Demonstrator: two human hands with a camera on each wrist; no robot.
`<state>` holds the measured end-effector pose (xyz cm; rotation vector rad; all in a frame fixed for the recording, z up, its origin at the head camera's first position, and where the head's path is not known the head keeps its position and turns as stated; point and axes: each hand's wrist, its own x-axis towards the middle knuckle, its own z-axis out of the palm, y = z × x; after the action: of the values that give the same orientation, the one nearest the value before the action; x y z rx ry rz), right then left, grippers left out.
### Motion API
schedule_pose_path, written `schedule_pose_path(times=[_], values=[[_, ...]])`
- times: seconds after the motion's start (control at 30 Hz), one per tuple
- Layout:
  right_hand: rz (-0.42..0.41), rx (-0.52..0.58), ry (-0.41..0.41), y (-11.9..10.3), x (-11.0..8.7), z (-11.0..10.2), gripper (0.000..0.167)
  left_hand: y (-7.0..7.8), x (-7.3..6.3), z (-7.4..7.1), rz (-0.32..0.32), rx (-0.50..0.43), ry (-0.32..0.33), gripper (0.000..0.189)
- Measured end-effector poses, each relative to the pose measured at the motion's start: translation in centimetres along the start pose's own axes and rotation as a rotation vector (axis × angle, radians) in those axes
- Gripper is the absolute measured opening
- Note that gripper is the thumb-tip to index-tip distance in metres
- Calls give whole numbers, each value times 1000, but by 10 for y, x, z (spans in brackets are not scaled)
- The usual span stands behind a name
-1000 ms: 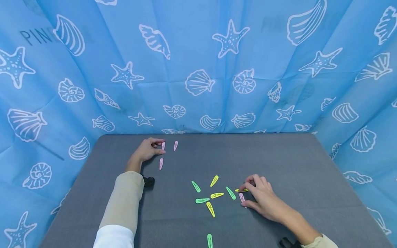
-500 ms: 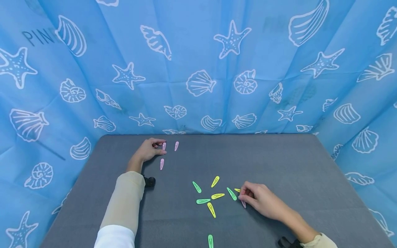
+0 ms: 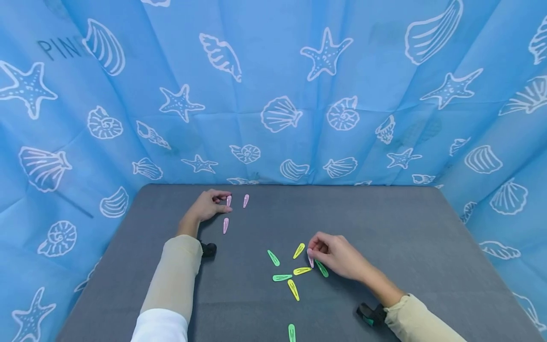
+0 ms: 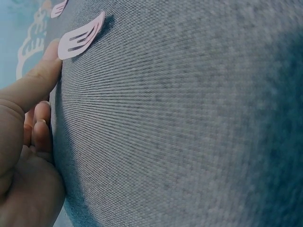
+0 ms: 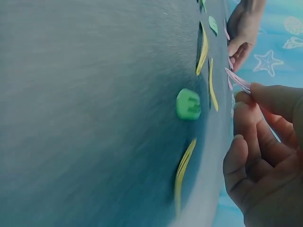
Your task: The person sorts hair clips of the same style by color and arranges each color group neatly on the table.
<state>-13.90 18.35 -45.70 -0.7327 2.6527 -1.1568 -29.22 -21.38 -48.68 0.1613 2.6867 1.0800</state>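
In the head view my right hand pinches a pink snap hair clip between thumb and fingertips, held above the table. The right wrist view shows this pink clip sticking out from the fingertips. Below it lie green clips and yellow clips. At the far left, my left hand rests on the table, thumb and index finger at either end of a pink clip. Two more pink clips lie close by, one to its right and one nearer.
More green clips and yellow clips are spread over the middle of the grey table. One green clip lies near the front. A blue shell-patterned curtain hangs behind the table's back edge.
My right hand has picked up the pink clip from the right of the spread and carried it left, over the green and yellow clips. My left hand has stayed put.
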Motion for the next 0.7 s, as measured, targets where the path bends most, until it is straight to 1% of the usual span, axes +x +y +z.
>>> schedule_pose_path(times=[0.23,0.37,0.5,0.6,0.7], values=[[-16,26,13,-7,41,15,5,0,0,0,-1,8,9,57],[20,84,20,-13,65,25,7,-1,0,-1,3,6,13,58],[89,154,31,-18,89,37,9,-1,0,-1,-4,1,10,58],[122,175,43,-23,106,46,9,-1,1,0,-16,-1,7,58],[123,168,60,-27,123,56,9,-2,2,0,-17,0,9,59]])
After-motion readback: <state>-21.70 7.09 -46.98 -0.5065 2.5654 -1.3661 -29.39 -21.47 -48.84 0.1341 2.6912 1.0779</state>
